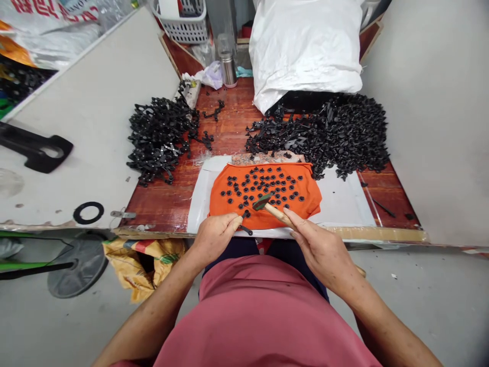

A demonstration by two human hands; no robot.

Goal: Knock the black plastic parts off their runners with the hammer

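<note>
In my right hand (311, 242) is the wooden handle of a small hammer (280, 214); its dark head hovers over or rests near the front of an orange cloth (217, 204), I cannot tell which. My left hand (217, 232) pinches a black branched plastic piece (247, 230) at the cloth's front edge, just left of the hammer head. Small round black parts (263, 178) stand spread over the cloth, several of them close to the hammer head. The cloth lies on a white sheet (198, 199).
A heap of black branched pieces (160, 132) lies at the left. Many loose black parts (344, 132) spill at the right below a white sack (305, 46). At the back stand a steel flask (228, 69) and a grey basket (187, 28). A black ring (88, 212) lies far left.
</note>
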